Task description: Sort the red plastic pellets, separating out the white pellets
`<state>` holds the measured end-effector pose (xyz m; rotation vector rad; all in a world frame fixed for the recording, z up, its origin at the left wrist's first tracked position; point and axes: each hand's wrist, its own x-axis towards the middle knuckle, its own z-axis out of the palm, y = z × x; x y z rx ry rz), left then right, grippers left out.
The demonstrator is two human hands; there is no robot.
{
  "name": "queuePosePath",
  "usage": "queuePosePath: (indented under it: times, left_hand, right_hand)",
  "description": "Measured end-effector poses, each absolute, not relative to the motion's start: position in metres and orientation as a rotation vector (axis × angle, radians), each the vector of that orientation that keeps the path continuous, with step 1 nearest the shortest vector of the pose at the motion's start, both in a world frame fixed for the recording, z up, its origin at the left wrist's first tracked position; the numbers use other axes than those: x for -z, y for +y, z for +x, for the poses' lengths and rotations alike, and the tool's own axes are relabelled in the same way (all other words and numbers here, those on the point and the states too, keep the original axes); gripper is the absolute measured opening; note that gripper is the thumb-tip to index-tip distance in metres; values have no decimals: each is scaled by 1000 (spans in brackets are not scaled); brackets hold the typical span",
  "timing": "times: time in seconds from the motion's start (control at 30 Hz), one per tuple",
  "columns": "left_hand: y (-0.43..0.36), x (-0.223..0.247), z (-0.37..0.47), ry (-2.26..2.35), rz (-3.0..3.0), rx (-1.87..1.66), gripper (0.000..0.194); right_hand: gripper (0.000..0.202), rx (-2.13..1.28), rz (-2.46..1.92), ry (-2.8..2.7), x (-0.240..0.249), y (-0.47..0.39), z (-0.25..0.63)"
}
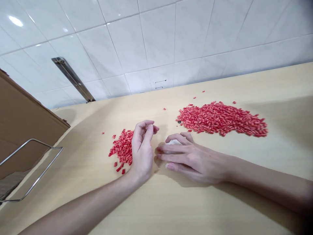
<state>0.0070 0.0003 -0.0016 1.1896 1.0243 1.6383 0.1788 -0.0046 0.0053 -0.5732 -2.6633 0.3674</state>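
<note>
My left hand [143, 151] stands on its edge on the table, loosely cupped, with the thumb beside the bent fingers. It hides the right side of a small heap of short red tube pieces [122, 148]. I see nothing held in it. To its right, my right hand [189, 158] is palm down and low over the tabletop, its fingers spread and slightly bent towards my left hand. A whitish thing [174, 142] shows between those fingers, mostly hidden, and its kind is unclear. Beyond my right hand lies a larger, long heap of the same red pieces [222, 119].
A small black ring [179, 122] lies at the large heap's left edge. Stray red pieces dot the pale wooden table [156, 209]. At the left are a cardboard box [26, 117] and a bent wire frame [40, 182]. A metal bracket [73, 80] is against the tiled wall [158, 39].
</note>
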Motion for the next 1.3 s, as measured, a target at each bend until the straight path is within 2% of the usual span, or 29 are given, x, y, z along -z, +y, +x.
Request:
queuePosePath:
  times: [0.37, 0.67, 0.87, 1.03, 1.3]
  left_hand:
    - [1, 1, 7, 1004, 1189, -1638, 8]
    - [1, 2, 7, 1025, 1207, -1625, 10]
    - [-2, -2, 9, 1044, 1238, -1552, 23]
    - [-6, -7, 11, 1002, 1261, -1423, 15]
    - [-2, -3, 8, 995, 1237, -1481, 16]
  right_hand:
    - [31, -367, -530, -2677, -8, -6, 179]
    - [20, -465, -566, -2481, -6, -2, 182]
    - [38, -308, -511, -2140, -3, 2, 184]
    - [43, -268, -515, -2135, -1, 1, 183]
    - [49, -243, -498, -2123, 1, 1, 182]
